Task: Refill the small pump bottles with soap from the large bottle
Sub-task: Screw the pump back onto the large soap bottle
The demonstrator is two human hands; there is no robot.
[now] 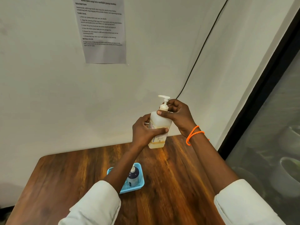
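Pump bottle [158, 127] held up in the air above the far edge of the wooden table [170, 176], slightly tilted, amber soap low in it. Left hand [144, 132] wraps the body, thumb across the label. Right hand [177, 114] grips the neck by the pump head [164, 99]. A second, dark bottle [133, 176] lies in the blue basket [141, 184] on the table below.

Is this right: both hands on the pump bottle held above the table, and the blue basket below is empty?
Not quite. The head view shows the blue basket holds a small dark bottle. The rest stands: left hand grips the pump bottle body, right hand is at its collar, above the table.
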